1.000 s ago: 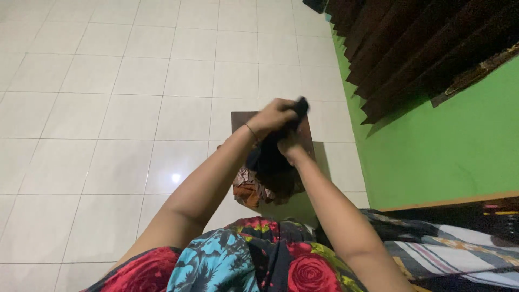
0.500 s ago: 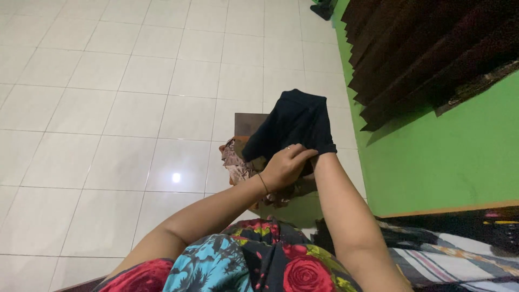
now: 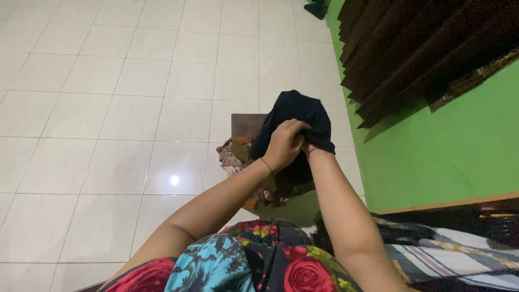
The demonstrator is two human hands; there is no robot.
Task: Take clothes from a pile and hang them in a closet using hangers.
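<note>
- the black garment (image 3: 296,112) sits bunched higher than half a second ago, gathered above both sets of fingers.
- left hand (image 3: 282,145) fingers curl closed on its cloth; right hand (image 3: 309,148) grips beneath (mostly hidden).
- clothes pile (image 3: 237,157) lies below the fingers.

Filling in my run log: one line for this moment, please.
left hand: grips black garment | right hand: mostly hidden in it | below: clothes pile

I see a floor (image 3: 108,108) of shiny white tiles with a bright light spot on it. A green wall (image 3: 459,157) stands on one side, with dark brown curtains (image 3: 427,48) hanging. A striped cloth (image 3: 459,259) lies low down.
</note>
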